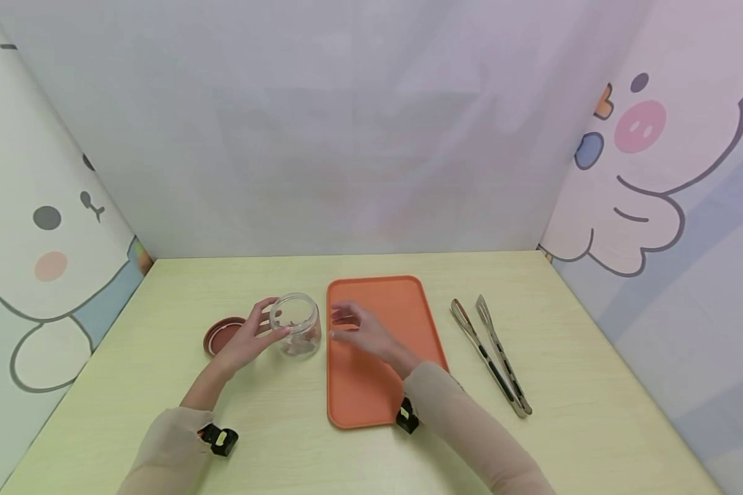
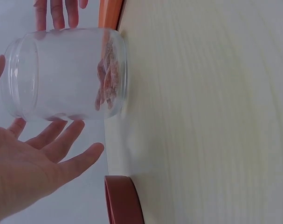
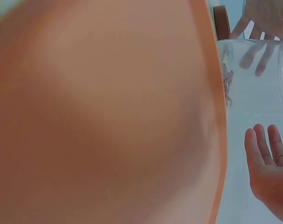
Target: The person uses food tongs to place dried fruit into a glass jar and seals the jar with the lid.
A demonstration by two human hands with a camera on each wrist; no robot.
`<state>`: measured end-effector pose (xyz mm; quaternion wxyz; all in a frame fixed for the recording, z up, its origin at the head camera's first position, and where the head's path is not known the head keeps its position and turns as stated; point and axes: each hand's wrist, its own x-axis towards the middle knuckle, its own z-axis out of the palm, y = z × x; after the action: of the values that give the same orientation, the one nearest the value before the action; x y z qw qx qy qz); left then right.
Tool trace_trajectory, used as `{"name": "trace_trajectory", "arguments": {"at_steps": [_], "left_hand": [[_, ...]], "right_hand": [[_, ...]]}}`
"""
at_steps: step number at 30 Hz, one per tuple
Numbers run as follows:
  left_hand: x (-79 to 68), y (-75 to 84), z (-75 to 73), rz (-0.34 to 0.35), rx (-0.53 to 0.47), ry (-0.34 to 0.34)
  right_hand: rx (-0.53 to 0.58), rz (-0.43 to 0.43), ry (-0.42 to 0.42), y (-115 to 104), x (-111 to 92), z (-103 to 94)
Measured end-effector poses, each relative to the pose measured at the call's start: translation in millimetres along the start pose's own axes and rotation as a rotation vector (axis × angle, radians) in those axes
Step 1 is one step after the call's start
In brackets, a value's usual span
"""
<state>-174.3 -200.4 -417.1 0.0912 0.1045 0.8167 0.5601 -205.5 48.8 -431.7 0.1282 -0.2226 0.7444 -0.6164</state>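
One clear jar (image 2: pixel 69 74), left fingers (image 2: pixel 62 144) spread against its side, right fingers (image 3: pixel 275 142) relaxed, empty, just apart

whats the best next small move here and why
Probably reach the right grip to the tongs: it holds nothing, the tongs lie untouched right of the tray, the lid is off, and the pieces sit low in the jar, with the left grip at its side.

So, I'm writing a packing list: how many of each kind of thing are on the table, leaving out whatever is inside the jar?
Jar: 1
Lid: 1
Tray: 1
Tongs: 1 pair
Total: 4
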Motion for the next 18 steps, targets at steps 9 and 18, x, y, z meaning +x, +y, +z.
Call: {"name": "trace_trajectory", "arguments": {"at_steps": [9,18], "left_hand": [[0.1,-1.3,-0.6,-0.004,0.01,0.001],[1.0,-2.3,0.2,-0.012,0.015,0.0]], "right_hand": [[0.007,0.001,-0.026,-23.6,-3.3,5.9],[-0.047,0.007,-0.027,-3.8,10.6,9.2]]}}
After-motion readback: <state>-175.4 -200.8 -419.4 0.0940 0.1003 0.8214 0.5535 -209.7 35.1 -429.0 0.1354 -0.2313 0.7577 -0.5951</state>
